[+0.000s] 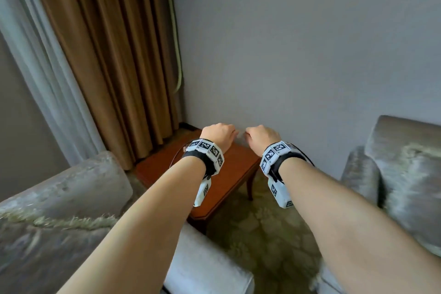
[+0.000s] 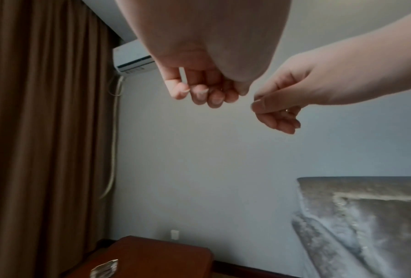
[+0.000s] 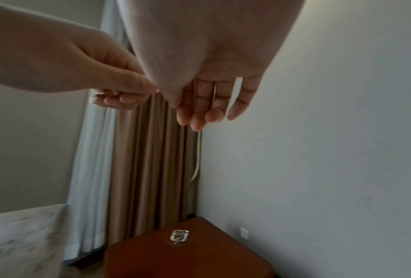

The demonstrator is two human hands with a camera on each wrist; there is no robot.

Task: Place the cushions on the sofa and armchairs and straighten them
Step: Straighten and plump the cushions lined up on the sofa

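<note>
A grey velvet cushion with a pale fringe lies on the grey seat at the lower left. A second fringed grey cushion leans upright against the back of the armchair on the right; it also shows in the left wrist view as the cushion. My left hand and right hand hover side by side above the corner table, away from both cushions. The left hand has loosely curled fingers and holds nothing. The right hand hangs relaxed and holds nothing.
A red-brown wooden side table fills the corner between the two seats, with a small glass ashtray on it. Brown curtains and a white sheer hang at the back left. Patterned carpet lies between the seats.
</note>
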